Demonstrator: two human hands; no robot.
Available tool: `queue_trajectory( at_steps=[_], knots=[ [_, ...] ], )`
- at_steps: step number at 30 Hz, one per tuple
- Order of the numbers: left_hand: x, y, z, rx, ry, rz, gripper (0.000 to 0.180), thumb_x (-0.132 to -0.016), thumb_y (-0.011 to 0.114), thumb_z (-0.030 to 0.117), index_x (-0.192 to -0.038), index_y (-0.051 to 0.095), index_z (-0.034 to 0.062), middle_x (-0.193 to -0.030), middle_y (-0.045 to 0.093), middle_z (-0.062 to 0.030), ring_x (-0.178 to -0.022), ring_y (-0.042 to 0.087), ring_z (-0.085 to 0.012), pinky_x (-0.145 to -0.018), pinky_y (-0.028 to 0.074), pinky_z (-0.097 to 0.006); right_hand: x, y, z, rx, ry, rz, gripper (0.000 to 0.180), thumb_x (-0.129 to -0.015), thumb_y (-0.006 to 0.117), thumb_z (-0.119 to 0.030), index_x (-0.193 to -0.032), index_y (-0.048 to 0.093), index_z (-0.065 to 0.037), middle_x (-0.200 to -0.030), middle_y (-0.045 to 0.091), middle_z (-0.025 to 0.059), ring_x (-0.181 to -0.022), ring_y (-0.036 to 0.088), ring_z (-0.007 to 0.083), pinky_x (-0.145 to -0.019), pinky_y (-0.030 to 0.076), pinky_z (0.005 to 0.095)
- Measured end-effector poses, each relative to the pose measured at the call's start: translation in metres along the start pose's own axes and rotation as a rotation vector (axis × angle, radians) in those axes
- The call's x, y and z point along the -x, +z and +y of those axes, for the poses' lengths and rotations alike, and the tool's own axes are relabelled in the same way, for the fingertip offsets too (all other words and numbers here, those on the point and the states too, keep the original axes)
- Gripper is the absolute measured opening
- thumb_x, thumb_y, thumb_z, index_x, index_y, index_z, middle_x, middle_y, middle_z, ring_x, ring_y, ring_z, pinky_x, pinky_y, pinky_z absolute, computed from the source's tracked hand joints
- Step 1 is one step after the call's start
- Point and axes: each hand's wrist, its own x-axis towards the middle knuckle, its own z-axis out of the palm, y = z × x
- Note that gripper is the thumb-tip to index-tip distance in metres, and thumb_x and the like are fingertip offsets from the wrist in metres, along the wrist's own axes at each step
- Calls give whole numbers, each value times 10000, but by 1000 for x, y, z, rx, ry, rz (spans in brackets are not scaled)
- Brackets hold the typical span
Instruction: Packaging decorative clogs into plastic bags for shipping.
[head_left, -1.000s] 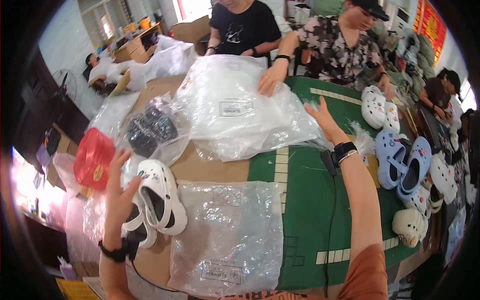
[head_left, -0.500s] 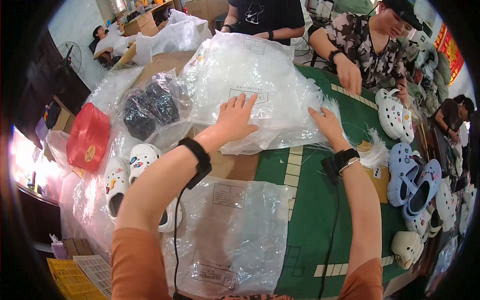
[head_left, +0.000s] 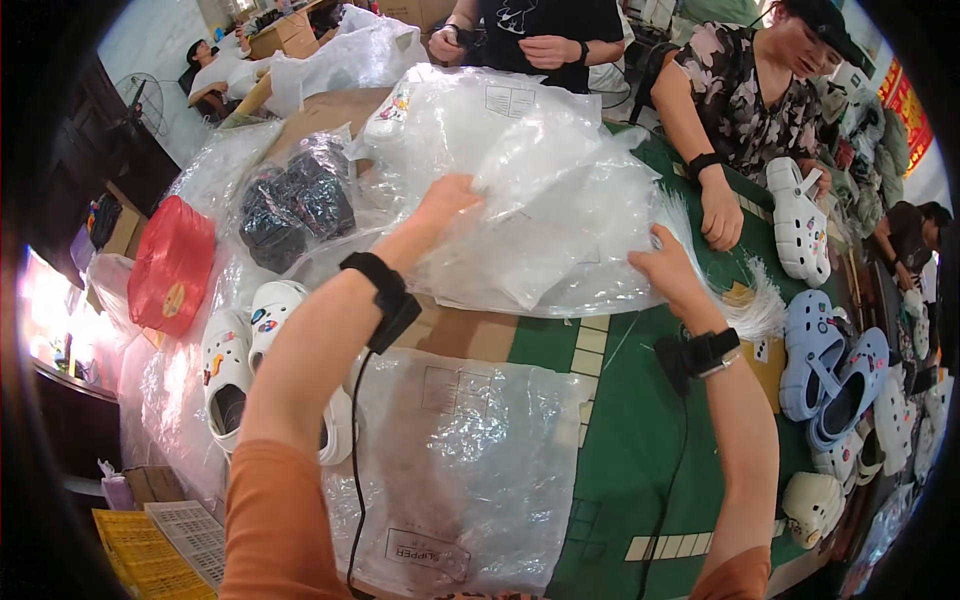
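A pile of clear plastic bags [head_left: 560, 235] lies across the far middle of the table. My left hand [head_left: 447, 208] is closed on the top bag, whose sheet is pulled up and creased beside the fingers. At the right edge of the pile, my right hand [head_left: 668, 268] pinches the plastic, its thumb on top and the other fingers partly hidden. Nearer me, a single flat clear bag [head_left: 480, 470] with printed panels lies between my forearms. Left of the pile, a clear bag covers a dark wrapped bundle [head_left: 297, 210].
White clogs with charms [head_left: 228, 370] stand by my left forearm, near a red plastic roll [head_left: 172, 265]. White strands [head_left: 745, 305] lie right of my right hand. Blue clogs [head_left: 810, 355] and more pale clogs line the right edge. A co-worker on the right touches a white clog [head_left: 800, 230].
My left hand, earlier spread flat on the pile, has moved slightly left and closed on plastic, lifting and creasing the top bag. My right hand has shifted slightly down. The right co-worker's hand has lowered.
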Motion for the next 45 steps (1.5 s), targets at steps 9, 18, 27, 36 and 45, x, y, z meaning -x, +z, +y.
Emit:
queue_trajectory(
  at_steps=[9, 18, 27, 36, 45],
  knots=[
    [76, -65, 81, 604, -104, -58, 184, -821, 621, 141, -955, 608, 15, -761, 592, -2, -626, 550, -72, -543, 444, -220, 67, -16, -13, 57, -40, -83, 736, -750, 642, -140, -1342, 264, 80, -938, 599, 126, -824, 565, 139, -763, 437, 260],
    [141, -85, 140, 522, 128, 78, 260, -799, 579, 71, -1050, 587, 7, -819, 605, 5, -673, 540, -56, -580, 447, -218, 111, 0, -11, -157, -74, -32, 801, -799, 610, -183, -1402, 115, 1, -1325, 348, 240, -1135, 462, 272, -898, 406, 332],
    [222, 39, 98, -146, 212, -167, 293, -777, 560, 222, -970, 565, 2, -730, 593, -188, -629, 570, -280, -583, 439, -376, 219, 57, -66, -835, 158, -307, 732, -855, 588, -194, -1411, 116, -130, -1351, 356, 135, -1121, 478, 235, -818, 447, 392],
    [210, -32, 96, 522, -45, 65, 270, -820, 540, 129, -1047, 546, -16, -836, 622, -36, -649, 558, -88, -571, 446, -223, 206, 54, -1, -895, 307, -96, 423, -849, 526, -55, -1242, 382, -115, -925, 599, 55, -794, 595, 159, -686, 483, 305],
    [226, -86, 152, 245, 496, 455, 482, -790, 467, 0, -1266, 391, -4, -1009, 604, -118, -851, 584, -143, -761, 464, -269, 194, 34, -3, -962, 324, -90, 478, -806, 403, -30, -1279, 369, -87, -824, 539, 42, -634, 523, 118, -559, 459, 261]
  ],
)
